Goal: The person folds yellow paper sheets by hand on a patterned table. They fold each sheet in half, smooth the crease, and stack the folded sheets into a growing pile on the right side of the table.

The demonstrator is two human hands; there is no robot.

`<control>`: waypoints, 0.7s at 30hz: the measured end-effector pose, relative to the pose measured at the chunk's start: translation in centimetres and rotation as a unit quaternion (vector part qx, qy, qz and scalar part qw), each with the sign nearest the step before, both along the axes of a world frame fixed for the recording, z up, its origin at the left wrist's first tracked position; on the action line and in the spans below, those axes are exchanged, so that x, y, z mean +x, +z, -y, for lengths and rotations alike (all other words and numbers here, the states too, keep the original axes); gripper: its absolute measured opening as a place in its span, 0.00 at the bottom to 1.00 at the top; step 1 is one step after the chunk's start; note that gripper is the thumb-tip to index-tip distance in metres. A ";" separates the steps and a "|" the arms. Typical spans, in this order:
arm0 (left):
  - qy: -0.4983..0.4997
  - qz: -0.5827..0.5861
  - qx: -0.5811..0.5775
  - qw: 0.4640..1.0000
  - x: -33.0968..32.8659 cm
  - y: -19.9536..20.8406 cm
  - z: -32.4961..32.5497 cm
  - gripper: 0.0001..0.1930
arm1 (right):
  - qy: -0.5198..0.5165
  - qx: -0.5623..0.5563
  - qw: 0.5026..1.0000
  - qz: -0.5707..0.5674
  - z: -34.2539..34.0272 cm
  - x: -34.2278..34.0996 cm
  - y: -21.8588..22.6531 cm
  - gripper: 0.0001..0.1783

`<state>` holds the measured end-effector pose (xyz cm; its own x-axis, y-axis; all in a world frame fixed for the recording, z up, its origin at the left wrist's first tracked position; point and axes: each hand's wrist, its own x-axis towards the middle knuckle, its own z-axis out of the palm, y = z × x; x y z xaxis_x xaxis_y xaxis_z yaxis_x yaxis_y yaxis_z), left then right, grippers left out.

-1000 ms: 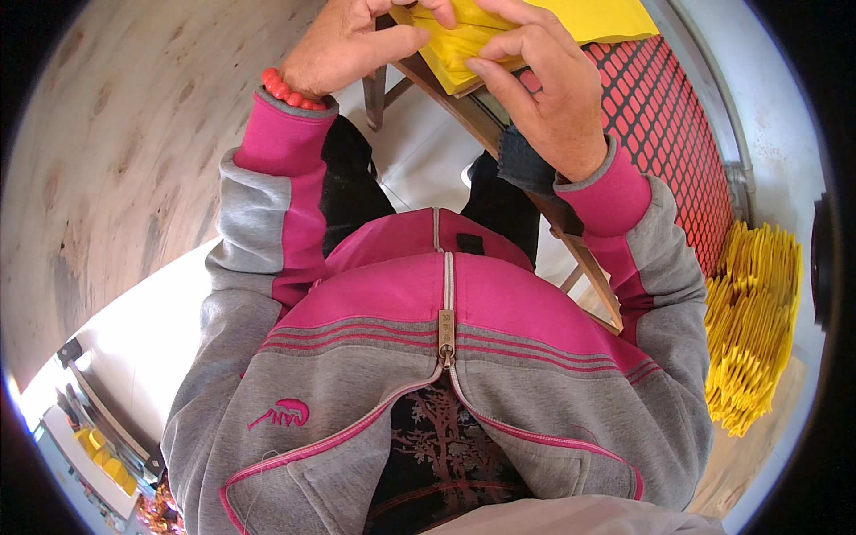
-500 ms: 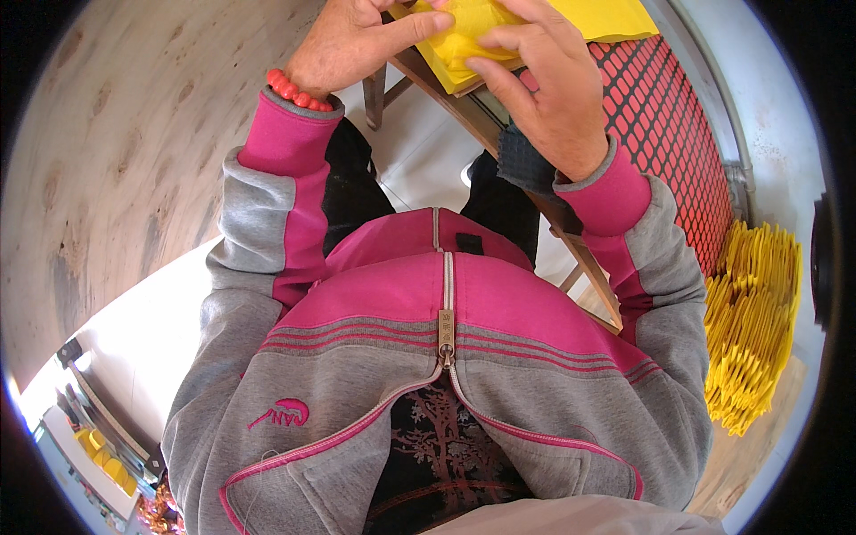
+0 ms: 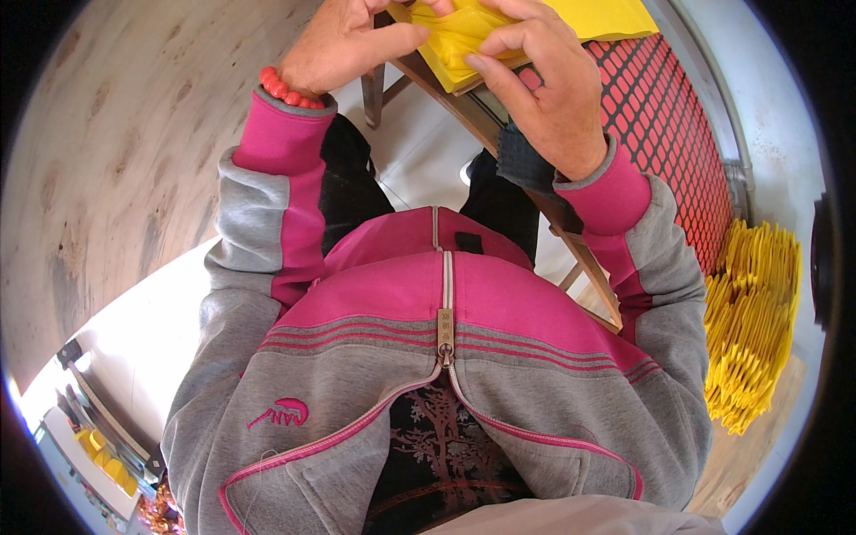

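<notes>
Creased yellow paper [image 3: 455, 40] lies between my two hands at the top of the view, over a stack of flat yellow sheets [image 3: 434, 64]. My right hand [image 3: 557, 85] pinches the right side of the creased paper between thumb and forefinger. To the left, my left hand [image 3: 343, 45] has its thumb stretched out, apart from the fingertip that touches the paper. The upper picture edge cuts off the rest of the left fingers. A red bead bracelet [image 3: 287, 91] circles the left wrist.
Wooden frame parts [image 3: 464, 111] run below the sheets, and a dark cloth [image 3: 522, 160] hangs beside my right wrist. A black-and-red grid panel [image 3: 669, 134] stands at the right. Below it rises a tall pile of folded yellow paper [image 3: 751, 330]. A pale wooden board [image 3: 116, 152] fills the left.
My left hand has shifted slightly left and its thumb has come off the yellow paper. The paper looks more spread and creased. My right hand keeps nearly the same place.
</notes>
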<state>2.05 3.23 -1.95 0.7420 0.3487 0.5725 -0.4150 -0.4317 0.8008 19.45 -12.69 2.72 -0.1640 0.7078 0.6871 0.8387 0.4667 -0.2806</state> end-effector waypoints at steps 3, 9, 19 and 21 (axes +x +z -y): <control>-0.009 0.003 0.024 1.000 0.1 0.1 0.1 0.02 | 0.003 0.002 1.000 -0.001 0.0 0.0 -0.1 0.12; -0.033 -0.164 -0.235 0.957 -1.1 1.6 1.2 0.01 | -0.012 0.015 0.999 -0.038 -0.1 -0.3 -0.4 0.16; 0.009 -0.016 -0.157 0.987 0.4 -0.4 0.5 0.02 | -0.014 0.008 0.998 0.057 0.1 -0.2 0.2 0.10; 0.006 -0.031 -0.174 0.984 -0.1 -0.7 0.2 0.03 | -0.007 0.026 0.999 0.045 0.0 -0.3 0.1 0.10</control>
